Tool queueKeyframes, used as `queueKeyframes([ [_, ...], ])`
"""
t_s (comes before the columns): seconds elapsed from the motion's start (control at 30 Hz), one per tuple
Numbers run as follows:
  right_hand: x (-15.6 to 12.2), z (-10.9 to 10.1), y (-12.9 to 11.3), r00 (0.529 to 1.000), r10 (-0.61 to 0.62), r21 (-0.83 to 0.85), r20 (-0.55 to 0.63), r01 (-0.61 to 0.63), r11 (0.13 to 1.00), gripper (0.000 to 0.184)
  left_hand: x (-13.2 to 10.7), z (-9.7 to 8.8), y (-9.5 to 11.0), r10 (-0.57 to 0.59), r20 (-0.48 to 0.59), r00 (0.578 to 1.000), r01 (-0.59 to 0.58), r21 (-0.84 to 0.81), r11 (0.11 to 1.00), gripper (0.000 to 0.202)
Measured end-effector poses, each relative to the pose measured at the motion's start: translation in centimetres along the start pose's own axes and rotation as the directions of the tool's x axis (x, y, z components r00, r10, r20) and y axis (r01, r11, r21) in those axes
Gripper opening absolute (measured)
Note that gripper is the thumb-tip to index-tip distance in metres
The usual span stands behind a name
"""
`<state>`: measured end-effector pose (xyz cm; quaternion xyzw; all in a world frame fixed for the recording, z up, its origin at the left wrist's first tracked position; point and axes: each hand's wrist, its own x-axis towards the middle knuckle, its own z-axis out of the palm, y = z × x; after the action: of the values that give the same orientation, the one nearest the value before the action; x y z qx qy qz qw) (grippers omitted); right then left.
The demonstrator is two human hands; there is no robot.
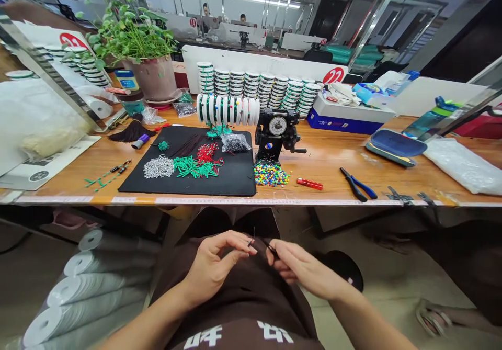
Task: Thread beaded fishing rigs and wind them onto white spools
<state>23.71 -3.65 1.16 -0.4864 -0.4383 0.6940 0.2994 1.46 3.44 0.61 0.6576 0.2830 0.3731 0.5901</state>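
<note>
Above my lap, just short of the table edge, my left hand (221, 262) pinches a small dark piece (251, 242) between thumb and fingertips; a thin dark strand stands up beside it. Facing it, my right hand (297, 267) is closed round a slim black object (271, 249) whose kind I cannot make out. A small gap separates the two hands. On a black mat (231, 183) beyond them lie green tubes (196, 168), silver pieces (159, 167) and red pieces (207, 153) in heaps. Colourful beads (270, 174) are piled beside the mat.
A black hand-cranked machine (277, 130) stands behind the beads, next to a row of white spools (227, 110). Blue-handled pliers (357, 184) and a red case (309, 183) lie on the right. A potted plant (152, 78) stands back left. White rolls (66, 290) are below.
</note>
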Motion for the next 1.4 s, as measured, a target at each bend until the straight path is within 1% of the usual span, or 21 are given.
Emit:
queueKeyframes([
  [0.07,-0.1,1.1,0.4,0.999,0.032,0.097,0.022,-0.034,0.995,0.055,-0.1,0.2,0.0,-0.013,0.016,1.000,0.013,-0.006,1.000,0.010],
  [0.17,0.0,1.3,0.4,0.998,0.016,0.171,0.054,-0.025,0.985,0.055,-0.1,0.4,0.1,-0.039,0.041,0.998,0.040,-0.016,0.999,0.011],
  [0.3,0.2,1.2,0.4,0.996,0.005,0.201,0.092,-0.023,0.979,0.055,0.0,0.5,0.2,-0.067,0.042,0.997,0.068,-0.021,0.997,0.011],
  [0.4,0.3,1.5,0.5,0.996,-0.007,0.202,0.091,-0.012,0.979,0.056,0.2,0.5,0.2,-0.080,0.045,0.996,0.082,-0.025,0.996,0.011],
  [0.6,0.5,1.8,1.2,0.999,-0.026,0.232,0.025,0.019,0.972,0.055,0.1,0.5,-0.2,-0.092,0.040,0.995,0.093,-0.025,0.995,0.010],
  [0.73,0.7,2.7,2.2,0.999,-0.054,0.259,-0.005,0.054,0.964,0.055,0.1,0.7,-0.3,-0.125,0.027,0.992,0.127,-0.092,0.988,0.010],
  [0.8,0.8,2.9,2.6,0.997,-0.057,0.263,-0.047,0.067,0.962,0.056,0.1,0.9,-0.3,-0.164,0.029,0.986,0.167,-0.153,0.974,0.012],
  [0.87,0.7,2.3,2.4,0.988,-0.076,0.218,-0.132,0.104,0.970,0.056,0.1,0.9,-0.4,-0.214,0.048,0.976,0.220,-0.212,0.952,0.015],
  [0.9,0.7,1.4,2.1,0.971,-0.114,0.138,-0.209,0.145,0.980,0.056,0.1,0.9,-0.5,-0.243,0.061,0.968,0.250,-0.239,0.938,0.017],
  [0.93,0.8,0.0,1.6,0.930,-0.183,0.002,-0.318,0.194,0.981,0.055,0.1,0.9,-0.5,-0.270,0.075,0.960,0.281,-0.265,0.922,0.018],
  [0.97,0.9,-1.8,1.0,0.852,-0.285,-0.185,-0.439,0.225,0.957,0.053,0.1,0.8,-0.6,-0.295,0.086,0.952,0.307,-0.295,0.905,0.020],
  [1.0,1.0,-4.0,0.2,0.734,-0.414,-0.400,-0.539,0.209,0.892,0.051,0.2,0.8,-0.6,-0.317,0.095,0.944,0.330,-0.327,0.885,0.021],
  [1.03,1.3,-6.5,-0.6,0.569,-0.560,-0.606,-0.602,0.131,0.784,0.049,0.2,0.7,-0.7,-0.333,0.105,0.937,0.348,-0.360,0.865,0.022],
  [1.07,1.7,-9.2,-1.5,0.432,-0.662,-0.732,-0.612,0.007,0.681,0.047,0.3,0.6,-0.6,-0.346,0.118,0.931,0.364,-0.392,0.845,0.023],
  [1.1,2.1,-11.7,-2.3,0.351,-0.731,-0.802,-0.586,-0.124,0.584,0.046,0.4,0.6,-0.5,-0.358,0.129,0.925,0.378,-0.423,0.824,0.023],
  [1.13,2.6,-14.1,-3.0,0.338,-0.764,-0.835,-0.549,-0.242,0.493,0.045,0.5,0.6,-0.4,-0.370,0.142,0.918,0.392,-0.452,0.801,0.023],
  [1.17,3.1,-16.1,-3.6,0.337,-0.774,-0.841,-0.536,-0.285,0.459,0.042,0.6,0.6,-0.1,-0.384,0.155,0.910,0.409,-0.479,0.776,0.023],
  [1.23,4.1,-18.7,-4.4,0.373,-0.773,-0.852,-0.512,-0.330,0.406,0.035,0.6,0.6,0.3,-0.419,0.177,0.891,0.445,-0.532,0.720,0.023],
  [1.3,4.8,-19.5,-4.6,0.400,-0.773,-0.863,-0.492,-0.339,0.375,0.030,0.7,0.7,0.7,-0.448,0.190,0.873,0.467,-0.587,0.662,0.024],
  [1.37,4.9,-19.0,-4.3,0.426,-0.784,-0.884,-0.451,-0.333,0.328,0.028,0.7,0.7,1.0,-0.467,0.195,0.862,0.474,-0.634,0.611,0.025],
  [1.4,4.8,-18.5,-4.1,0.456,-0.785,-0.902,-0.419,-0.309,0.301,0.029,0.7,0.7,1.0,-0.473,0.194,0.860,0.473,-0.654,0.591,0.025],
])
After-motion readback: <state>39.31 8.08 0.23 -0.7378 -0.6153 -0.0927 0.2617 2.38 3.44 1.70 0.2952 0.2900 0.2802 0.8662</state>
